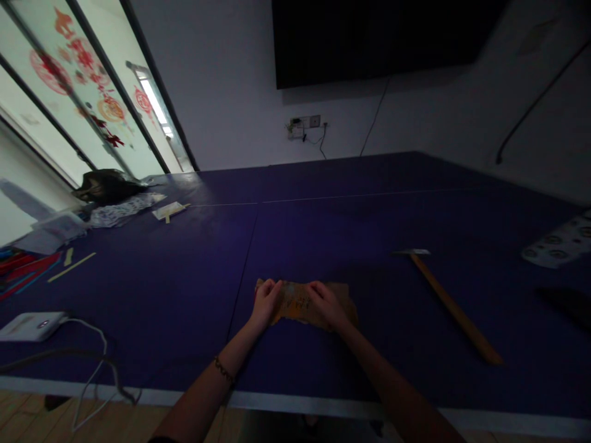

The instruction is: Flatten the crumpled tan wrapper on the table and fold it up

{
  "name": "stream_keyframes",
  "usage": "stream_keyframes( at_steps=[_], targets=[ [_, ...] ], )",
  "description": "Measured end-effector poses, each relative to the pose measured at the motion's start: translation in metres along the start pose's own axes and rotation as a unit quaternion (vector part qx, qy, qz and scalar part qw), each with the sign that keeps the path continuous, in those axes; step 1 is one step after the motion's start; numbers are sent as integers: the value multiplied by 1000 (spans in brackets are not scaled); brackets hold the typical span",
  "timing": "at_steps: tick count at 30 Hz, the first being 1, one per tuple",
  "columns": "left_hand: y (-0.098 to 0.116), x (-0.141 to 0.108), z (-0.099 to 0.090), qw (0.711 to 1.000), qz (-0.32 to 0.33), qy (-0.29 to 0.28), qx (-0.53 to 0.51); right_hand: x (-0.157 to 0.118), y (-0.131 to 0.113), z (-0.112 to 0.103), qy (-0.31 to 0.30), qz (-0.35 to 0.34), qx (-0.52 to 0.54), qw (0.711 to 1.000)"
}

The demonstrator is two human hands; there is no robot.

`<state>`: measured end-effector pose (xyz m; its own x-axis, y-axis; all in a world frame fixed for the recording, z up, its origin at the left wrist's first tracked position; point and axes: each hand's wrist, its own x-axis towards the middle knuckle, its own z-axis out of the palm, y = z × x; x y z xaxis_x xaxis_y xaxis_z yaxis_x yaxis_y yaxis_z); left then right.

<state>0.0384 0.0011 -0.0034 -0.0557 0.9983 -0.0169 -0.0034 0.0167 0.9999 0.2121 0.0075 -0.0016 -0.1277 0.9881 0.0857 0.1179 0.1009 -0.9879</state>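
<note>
A brown piece of cardboard (298,301) with a ragged lower edge lies low over the blue table in front of me. Dark marks and an orange patch show on its surface. My left hand (266,301) grips it near the left end, fingers curled at the upper edge. On the other side, my right hand (327,303) pinches it right of the middle, and part of the cardboard sticks out beyond that hand. Both hands cover some of the surface. Whether the cardboard touches the table, I cannot tell.
A wooden-handled hammer (447,301) lies on the blue table (323,234) to the right. A white device (34,326) with a cable lies at the left. Red and blue strips (30,271), plastic bags (122,209) and a black bag (108,184) sit farther left.
</note>
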Motion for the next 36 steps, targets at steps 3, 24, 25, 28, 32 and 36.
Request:
stream_keyframes(
  at_steps=[3, 24, 25, 28, 32, 36],
  targets=[
    [-3, -5, 1, 1000, 19, 20, 9, -3, 5, 0, -30, -7, -25, 999],
    [0, -13, -11, 988, 60, -54, 129, -5, -3, -9, -131, -87, -118, 981],
    [0, -13, -11, 990, 57, -51, 122, -5, -3, -9, -127, -89, -118, 981],
    [3, -13, -11, 993, 48, -46, 102, -5, -3, -8, -115, -90, -113, 983],
    [4, -14, -9, 997, 32, -37, 67, -6, -3, -7, -99, -82, -96, 987],
    [2, -13, -10, 999, 13, -26, 20, -6, -3, -8, -84, -65, -65, 992]
  ],
)
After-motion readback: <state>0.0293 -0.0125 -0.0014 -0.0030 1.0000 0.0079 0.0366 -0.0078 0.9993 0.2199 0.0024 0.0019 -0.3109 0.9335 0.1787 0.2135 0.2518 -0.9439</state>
